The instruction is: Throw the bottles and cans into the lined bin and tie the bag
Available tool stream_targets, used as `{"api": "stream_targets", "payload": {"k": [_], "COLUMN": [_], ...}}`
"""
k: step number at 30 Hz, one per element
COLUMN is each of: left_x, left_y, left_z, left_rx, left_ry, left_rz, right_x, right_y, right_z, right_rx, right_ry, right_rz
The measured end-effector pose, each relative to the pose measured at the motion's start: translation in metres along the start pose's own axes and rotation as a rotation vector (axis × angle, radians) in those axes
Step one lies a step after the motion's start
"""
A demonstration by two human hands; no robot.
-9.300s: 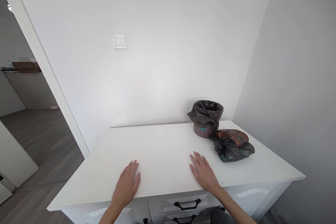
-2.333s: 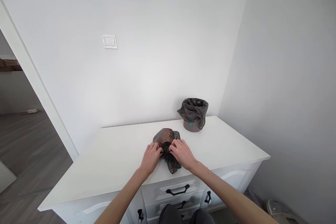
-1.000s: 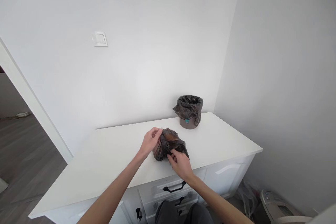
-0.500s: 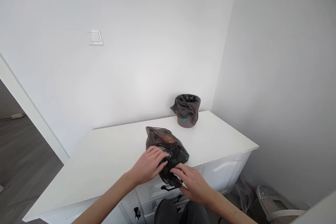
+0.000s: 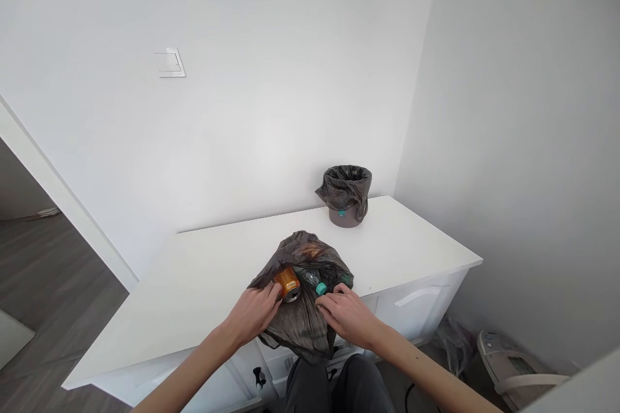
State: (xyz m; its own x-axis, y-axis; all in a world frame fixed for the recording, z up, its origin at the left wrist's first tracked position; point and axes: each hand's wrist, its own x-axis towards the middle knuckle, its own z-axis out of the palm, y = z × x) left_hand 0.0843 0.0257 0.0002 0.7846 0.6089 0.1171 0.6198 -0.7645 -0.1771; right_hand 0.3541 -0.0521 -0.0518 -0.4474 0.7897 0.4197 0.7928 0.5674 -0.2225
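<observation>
A thin black garbage bag (image 5: 303, 326) lies at the front of the white cabinet top, its mouth spread wide and its near side hanging over the edge. Inside its mouth an orange drink can (image 5: 289, 284) and a clear plastic bottle (image 5: 312, 279) with a green cap show. My left hand (image 5: 256, 310) pinches the bag's rim on the left, close beside the can. On the right, my right hand (image 5: 346, 313) has its fingers closed on the other side of the rim, near the bottle cap. Other contents are hidden under the dark film.
A small brown bin (image 5: 345, 216) lined with a black bag stands at the back of the white cabinet (image 5: 227, 264), near the wall. A light switch (image 5: 170, 63) is on the wall. On the floor at right sits a grey appliance (image 5: 506, 361).
My hands have moved apart, pulling the bag's mouth open. The orange can and the bottle's green cap now show clearly where bunched dark film was before.
</observation>
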Motion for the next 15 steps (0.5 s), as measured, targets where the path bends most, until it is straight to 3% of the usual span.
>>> {"api": "stream_targets", "payload": {"k": [5, 10, 13, 15], "left_x": [0.023, 0.051, 0.049, 0.038], "left_y": [-0.002, -0.011, -0.011, -0.007], "left_z": [0.010, 0.022, 0.012, -0.009], "left_rx": [0.096, 0.086, -0.063, -0.258], "left_ry": [0.059, 0.003, 0.058, 0.149], "left_rz": [0.072, 0.222, 0.204, 0.138], "right_x": [-0.012, 0.002, 0.009, 0.012], "right_y": [0.015, 0.039, 0.051, 0.053], "right_z": [-0.002, 0.009, 0.022, 0.030], "right_rx": [0.001, 0.130, 0.213, 0.239], "right_ry": [0.052, 0.096, 0.158, 0.199], "right_rz": [0.152, 0.361, 0.468, 0.506]}}
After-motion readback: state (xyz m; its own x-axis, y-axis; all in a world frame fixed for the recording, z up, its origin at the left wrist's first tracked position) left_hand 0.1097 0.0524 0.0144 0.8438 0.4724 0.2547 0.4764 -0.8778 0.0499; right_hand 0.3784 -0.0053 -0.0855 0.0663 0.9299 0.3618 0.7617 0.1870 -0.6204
